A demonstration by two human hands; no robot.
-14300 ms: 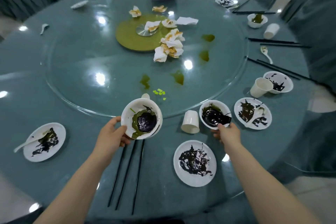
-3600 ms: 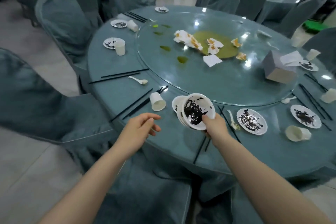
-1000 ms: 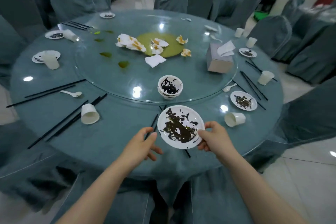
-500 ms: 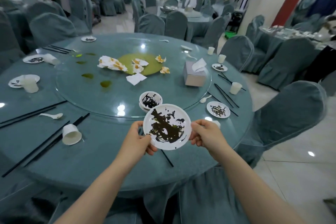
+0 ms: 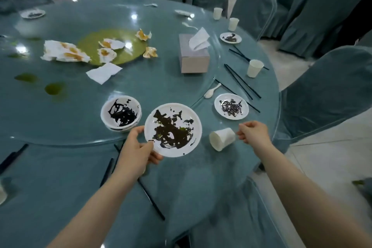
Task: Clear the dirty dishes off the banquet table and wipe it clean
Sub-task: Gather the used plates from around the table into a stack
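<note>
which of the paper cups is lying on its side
The paper cup beside the right hand; the other cups along the far right edge stand upright.

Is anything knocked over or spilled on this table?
Yes. A paper cup lies tipped on its side near the right hand, and green puddles have spilled on the glass turntable.

No legible text, label, brand, number or sign appears on any surface in view; the tissue box [image 5: 193,56], paper cups and plates carry no readable print.
</note>
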